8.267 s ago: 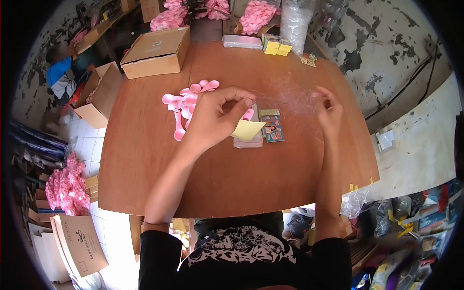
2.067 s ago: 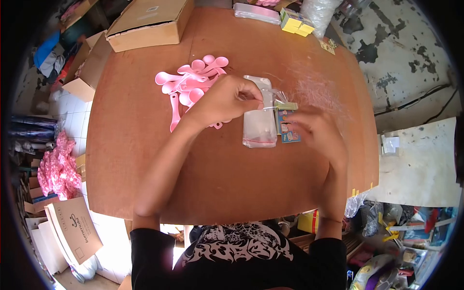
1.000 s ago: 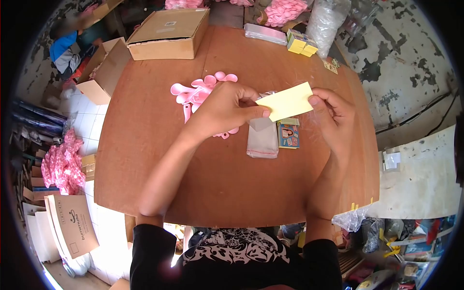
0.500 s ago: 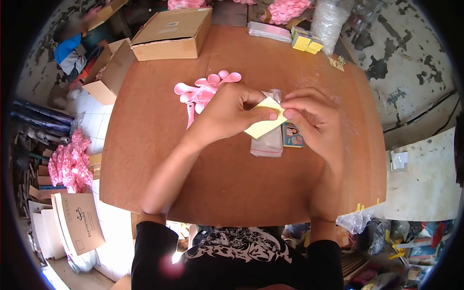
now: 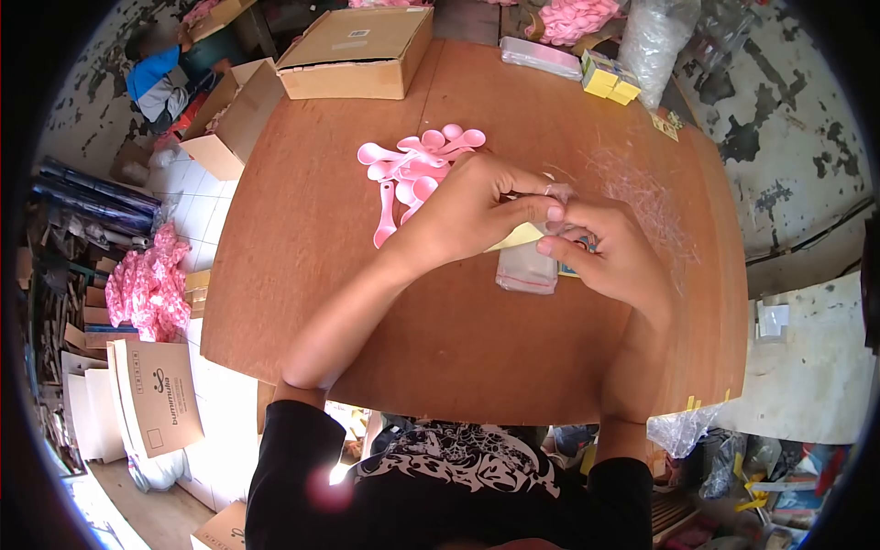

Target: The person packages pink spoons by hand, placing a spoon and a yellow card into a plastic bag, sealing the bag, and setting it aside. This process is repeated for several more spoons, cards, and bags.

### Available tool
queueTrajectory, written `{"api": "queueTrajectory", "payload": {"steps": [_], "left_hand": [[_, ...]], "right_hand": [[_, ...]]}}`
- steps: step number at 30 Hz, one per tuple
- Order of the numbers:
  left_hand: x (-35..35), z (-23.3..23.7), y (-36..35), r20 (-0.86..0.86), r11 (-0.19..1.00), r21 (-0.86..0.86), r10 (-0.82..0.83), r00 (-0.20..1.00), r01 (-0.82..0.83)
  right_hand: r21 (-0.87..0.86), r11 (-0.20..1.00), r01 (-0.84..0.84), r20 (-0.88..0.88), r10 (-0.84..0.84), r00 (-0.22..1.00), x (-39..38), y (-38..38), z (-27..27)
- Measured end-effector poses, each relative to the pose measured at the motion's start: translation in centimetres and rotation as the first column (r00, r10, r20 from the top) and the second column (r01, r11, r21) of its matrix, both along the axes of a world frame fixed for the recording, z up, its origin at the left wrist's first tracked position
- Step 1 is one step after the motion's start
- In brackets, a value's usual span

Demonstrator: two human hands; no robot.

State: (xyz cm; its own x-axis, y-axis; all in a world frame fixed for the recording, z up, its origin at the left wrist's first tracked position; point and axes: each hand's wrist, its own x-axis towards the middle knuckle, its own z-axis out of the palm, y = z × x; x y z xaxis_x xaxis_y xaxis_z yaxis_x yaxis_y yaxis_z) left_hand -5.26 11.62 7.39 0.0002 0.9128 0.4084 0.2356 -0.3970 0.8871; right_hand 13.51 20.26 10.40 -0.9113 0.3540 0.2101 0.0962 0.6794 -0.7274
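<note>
My left hand (image 5: 467,209) is closed, its thumb and fingers pinching a pale yellow card (image 5: 519,236), mostly covered by the hands. My right hand (image 5: 616,249) meets it at the fingertips, index finger and thumb bent inward. A bit of clear plastic (image 5: 558,192) shows at the left fingertips; what the right fingers grip is hidden. Below the hands lies a stack of clear plastic bags (image 5: 526,275) with a reddish line near its lower edge. A blue printed card (image 5: 568,269) is partly covered beside it. Pink scoops (image 5: 423,165) lie heaped beyond my left forearm.
Thin clear strips (image 5: 646,192) are scattered right of my hands. A closed cardboard box (image 5: 353,64), a clear-wrapped stack (image 5: 541,59) and yellow small boxes (image 5: 610,78) stand at the table's far edge. Another person (image 5: 158,82) is at the far left beside an open carton (image 5: 229,128).
The yellow card has tilted and is now largely hidden behind the fingers. My right hand has closed in on the left fingertips. The whole view has shifted slightly.
</note>
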Motion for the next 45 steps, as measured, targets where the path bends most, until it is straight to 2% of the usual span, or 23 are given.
{"api": "queueTrajectory", "payload": {"steps": [1,3,5,7,8,9,10,12,14,15,17,18,20,24,26,30,32,33,38,39,41,43,45], "left_hand": [[0.1,-0.1,0.1,0.0,1.0,0.0,0.001,1.0,-0.001],[0.4,0.0,0.1,-0.108,0.959,0.282,0.062,0.992,-0.029],[0.3,0.4,-0.4,-0.134,0.957,0.285,0.097,0.986,-0.055],[-0.2,1.1,-1.0,-0.161,0.954,0.288,0.137,0.977,-0.086],[-1.0,1.3,-1.4,-0.263,0.963,0.235,0.195,0.945,-0.133],[-1.7,1.8,-1.8,-0.364,0.965,0.184,0.243,0.899,-0.186],[-2.3,2.5,-2.3,-0.364,0.963,0.185,0.251,0.897,-0.194],[-3.5,3.9,-3.1,-0.158,0.944,0.021,0.328,0.931,-0.329],[-5.0,3.3,-3.0,-0.094,0.932,0.122,0.354,0.931,-0.342],[-5.4,3.7,-3.3,-0.12,0.914,0.175,0.39,0.913,-0.367],[-5.6,4.4,-3.9,-0.135,0.897,0.213,0.421,0.897,-0.389],[-5.6,4.5,-4.1,-0.135,0.895,0.216,0.423,0.896,-0.39],[-5.4,4.6,-4.4,-0.088,0.901,0.196,0.409,0.908,-0.387],[-5.3,4.5,-4.4,-0.084,0.911,0.189,0.386,0.919,-0.366],[-5.3,4.4,-4.3,-0.087,0.902,0.209,0.403,0.911,-0.378],[-5.4,4.9,-4.5,-0.12,0.893,0.193,0.433,0.893,-0.407],[-5.5,4.9,-4.7,-0.123,0.902,0.175,0.419,0.9,-0.396],[-5.4,5.0,-4.8,-0.122,0.901,0.175,0.42,0.899,-0.397],[-5.3,4.9,-4.5,-0.182,0.895,0.148,0.442,0.878,-0.42],[-5.3,5.1,-4.6,-0.184,0.896,0.152,0.44,0.879,-0.417],[-5.3,5.5,-4.7,-0.313,0.879,0.029,0.46,0.831,-0.475],[-5.2,5.6,-5.0,-0.379,0.881,0.041,0.45,0.809,-0.471],[-5.0,5.6,-4.9,-0.443,0.884,0.053,0.438,0.782,-0.465]], "right_hand": [[0.014,1.0,-0.009,0.08,0.008,0.997,0.0,-0.1,0.1],[0.05,0.998,0.026,0.114,-0.031,0.993,0.1,-0.1,-0.3],[0.087,0.995,0.055,0.148,-0.067,0.987,-0.3,-0.3,-0.6],[0.059,0.994,0.089,-0.253,-0.071,0.965,-1.3,-1.1,-0.9],[0.06,0.995,0.08,-0.254,-0.063,0.965,-1.7,-1.4,-1.1],[-0.144,0.978,0.151,-0.341,-0.192,0.92,-2.1,-1.7,-1.3],[-0.346,0.918,0.195,-0.393,-0.33,0.858,-2.6,-2.0,-1.5],[-0.402,0.905,0.141,-0.492,-0.344,0.8,-4.2,-2.0,-2.4],[-0.032,0.957,0.288,-0.447,-0.271,0.853,-5.5,-1.5,-4.9],[-0.028,0.958,0.287,-0.449,-0.268,0.852,-6.1,-1.4,-6.3],[0.189,0.965,0.184,-0.15,-0.157,0.976,-7.4,-1.4,-9.0],[0.247,0.945,0.217,-0.031,-0.216,0.976,-8.1,-1.7,-9.6],[0.41,0.858,0.311,-0.107,-0.293,0.95,-9.4,-2.1,-10.2],[0.529,0.765,0.366,-0.163,-0.332,0.929,-10.8,-1.1,-9.8],[0.504,0.831,0.236,0.004,-0.276,0.961,-10.9,0.0,-10.4],[0.484,0.851,0.205,0.015,-0.242,0.97,-10.8,0.8,-11.3],[0.507,0.82,0.266,-0.189,-0.195,0.962,-10.5,1.0,-12.1],[0.508,0.82,0.264,-0.189,-0.193,0.963,-10.2,0.5,-11.6],[0.289,0.879,0.38,-0.511,-0.194,0.837,-8.5,0.6,-8.1],[0.224,0.871,0.437,-0.547,-0.259,0.796,-7.8,0.6,-6.9],[-0.081,0.878,0.471,-0.58,-0.426,0.694,-6.1,0.9,-5.3],[-0.126,0.828,0.546,-0.619,-0.495,0.609,-3.8,1.1,-2.6],[-0.219,0.843,0.491,-0.688,-0.49,0.535,-2.0,0.7,-0.4]]}}
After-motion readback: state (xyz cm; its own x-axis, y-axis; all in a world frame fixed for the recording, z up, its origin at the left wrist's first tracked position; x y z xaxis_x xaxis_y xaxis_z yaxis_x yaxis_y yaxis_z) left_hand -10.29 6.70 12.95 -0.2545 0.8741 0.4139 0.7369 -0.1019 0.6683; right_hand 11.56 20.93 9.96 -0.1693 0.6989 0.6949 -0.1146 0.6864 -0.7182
